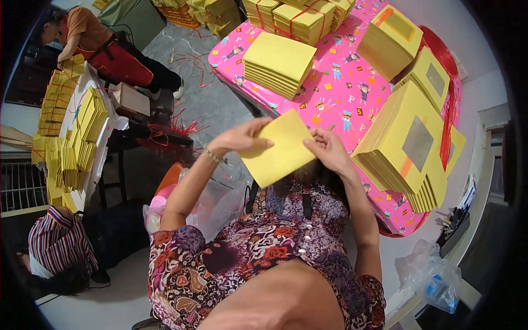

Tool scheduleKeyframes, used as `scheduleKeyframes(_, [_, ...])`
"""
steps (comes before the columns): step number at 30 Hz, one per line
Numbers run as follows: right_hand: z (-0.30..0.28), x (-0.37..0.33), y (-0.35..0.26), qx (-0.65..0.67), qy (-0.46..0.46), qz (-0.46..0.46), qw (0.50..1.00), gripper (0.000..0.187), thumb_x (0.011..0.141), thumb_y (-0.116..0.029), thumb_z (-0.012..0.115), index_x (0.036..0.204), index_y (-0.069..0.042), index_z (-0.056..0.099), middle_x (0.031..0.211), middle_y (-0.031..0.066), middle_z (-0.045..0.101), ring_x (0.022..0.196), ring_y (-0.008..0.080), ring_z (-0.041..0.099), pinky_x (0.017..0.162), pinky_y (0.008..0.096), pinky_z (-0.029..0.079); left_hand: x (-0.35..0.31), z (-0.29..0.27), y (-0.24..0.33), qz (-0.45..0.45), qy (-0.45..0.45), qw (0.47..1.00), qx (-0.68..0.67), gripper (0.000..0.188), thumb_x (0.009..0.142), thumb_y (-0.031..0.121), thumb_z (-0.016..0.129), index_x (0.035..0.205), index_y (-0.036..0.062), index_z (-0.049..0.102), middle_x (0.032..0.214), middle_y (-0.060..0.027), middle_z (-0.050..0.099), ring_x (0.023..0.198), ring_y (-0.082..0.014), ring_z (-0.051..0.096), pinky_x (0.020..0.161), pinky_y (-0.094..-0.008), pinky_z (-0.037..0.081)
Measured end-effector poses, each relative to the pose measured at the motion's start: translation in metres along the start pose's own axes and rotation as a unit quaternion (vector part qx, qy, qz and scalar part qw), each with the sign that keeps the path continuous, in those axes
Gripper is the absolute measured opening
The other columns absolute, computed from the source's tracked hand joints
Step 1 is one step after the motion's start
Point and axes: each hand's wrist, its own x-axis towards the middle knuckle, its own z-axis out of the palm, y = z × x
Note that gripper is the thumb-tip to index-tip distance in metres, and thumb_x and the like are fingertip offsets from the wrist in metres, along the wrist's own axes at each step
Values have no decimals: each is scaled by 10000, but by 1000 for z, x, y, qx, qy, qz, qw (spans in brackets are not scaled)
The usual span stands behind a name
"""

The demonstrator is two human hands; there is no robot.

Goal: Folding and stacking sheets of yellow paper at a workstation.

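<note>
Pinching a yellow sheet (279, 147) in left hand (240, 138) and right hand (328, 149) grips, yellow stacks (405, 146) crowding pink table (335, 82)

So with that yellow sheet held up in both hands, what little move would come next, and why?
Probably lowering the yellow sheet onto the fanned stack at the person's right. The left hand and right hand pinch it by opposite edges, clear of the pink table, and that stack lies closest to it. That is only a guess: the other piles sit farther off.
</note>
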Motion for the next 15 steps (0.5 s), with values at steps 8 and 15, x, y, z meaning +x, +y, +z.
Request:
scheduleKeyframes(8, [-7,61,-67,14,111,-89,990,164,907,-80,608,1032,18,567,894,47,656,798,73,614,739,217,491,15,-84,55,80,226,969,66,461,854,108,697,1264,25,504,1031,-37,657,896,-102,633,781,-247,521])
scheduleKeyframes(15, [-33,140,-82,-47,192,-56,979,254,886,-209,648,942,32,593,756,56,648,629,91,600,508,230,474,103,-151,92,195,315,910,187,537,844,186,732,1284,-2,487,973,-91,656,870,-128,636,741,-257,521])
